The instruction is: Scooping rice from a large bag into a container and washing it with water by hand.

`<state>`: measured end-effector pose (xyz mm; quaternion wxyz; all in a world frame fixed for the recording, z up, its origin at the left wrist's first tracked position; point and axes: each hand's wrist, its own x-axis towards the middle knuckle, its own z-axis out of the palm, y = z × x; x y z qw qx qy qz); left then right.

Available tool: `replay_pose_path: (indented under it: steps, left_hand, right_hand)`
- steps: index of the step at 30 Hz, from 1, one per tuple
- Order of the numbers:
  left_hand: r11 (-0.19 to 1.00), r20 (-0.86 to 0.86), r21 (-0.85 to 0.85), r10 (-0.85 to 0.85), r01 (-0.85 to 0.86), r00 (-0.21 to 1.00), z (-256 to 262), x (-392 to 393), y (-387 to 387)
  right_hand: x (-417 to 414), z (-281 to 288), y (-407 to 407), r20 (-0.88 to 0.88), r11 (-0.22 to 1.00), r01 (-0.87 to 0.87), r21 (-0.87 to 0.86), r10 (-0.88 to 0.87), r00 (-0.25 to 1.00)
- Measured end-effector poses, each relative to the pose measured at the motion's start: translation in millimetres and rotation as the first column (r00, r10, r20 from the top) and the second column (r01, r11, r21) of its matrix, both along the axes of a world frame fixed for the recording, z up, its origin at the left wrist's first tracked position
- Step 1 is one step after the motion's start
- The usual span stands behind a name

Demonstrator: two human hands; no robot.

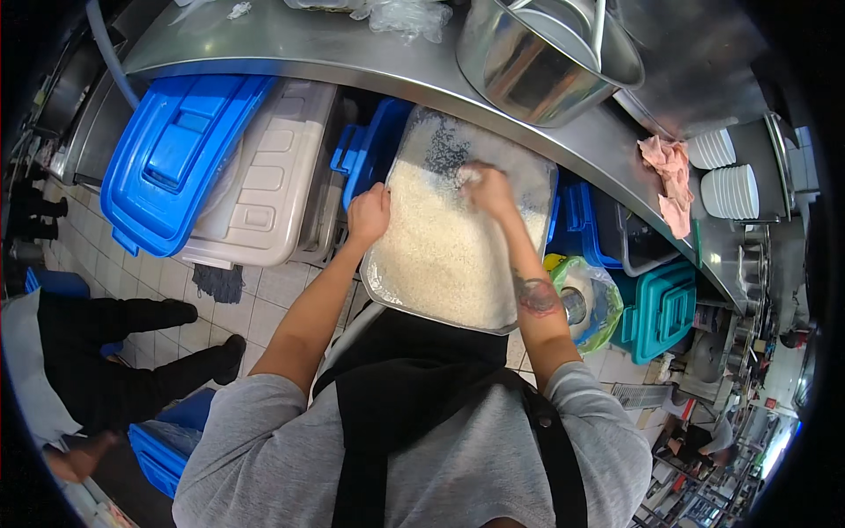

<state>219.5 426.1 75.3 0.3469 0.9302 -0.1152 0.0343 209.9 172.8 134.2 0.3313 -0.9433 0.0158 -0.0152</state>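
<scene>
A large metal tray (437, 315) holds a broad layer of pale grains (449, 244), too fine to tell whether rice or crumbs. Toward its far side the layer thins and dark metal shows through. My left hand (370, 211) grips the tray's left edge, thumb and knuckles up at the rim. Over the far half of the tray, my right hand (488, 188) has its fingers curled around a whitish clump of the grains; it is slightly blurred. The tray's near edge lies close to my black apron (422, 389), and its far edge reaches the steel counter.
A steel counter (317, 49) carries a big pot (528, 72), a pink cloth (667, 178) and stacked white bowls (729, 191). Blue-lidded (188, 162) and beige bins (264, 178) stand left. An open bag (587, 303) and a teal bin (663, 313) are right. Another person's legs (152, 350) appear left.
</scene>
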Motion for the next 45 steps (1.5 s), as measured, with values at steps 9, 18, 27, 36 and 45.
replay_pose_path:
  steps: [9,18,27,36,45]
  left_hand:
    - [1.0,-0.015,0.007,0.007,-0.007,1.0,3,-3,2]
    - [1.0,-0.029,0.008,0.001,-0.001,1.0,2,-1,1]
    - [1.0,-0.033,0.009,0.008,-0.008,0.999,1,-2,1]
    - [1.0,-0.019,-0.013,0.006,-0.006,1.0,-2,-2,2]
    - [1.0,-0.024,-0.018,0.009,-0.009,1.0,0,-2,4]
  right_hand:
    - [29,25,-97,-0.082,0.877,-0.121,0.466,0.179,0.98]
    - [15,-44,-108,0.351,0.969,0.225,-0.099,-0.178,0.919]
    - [-35,-23,-15,0.031,0.987,-0.116,0.111,0.113,0.993]
    - [15,27,-61,-0.24,0.853,0.092,0.513,0.039,0.97]
    - [77,-24,-111,0.122,0.817,0.014,-0.577,0.069,0.99]
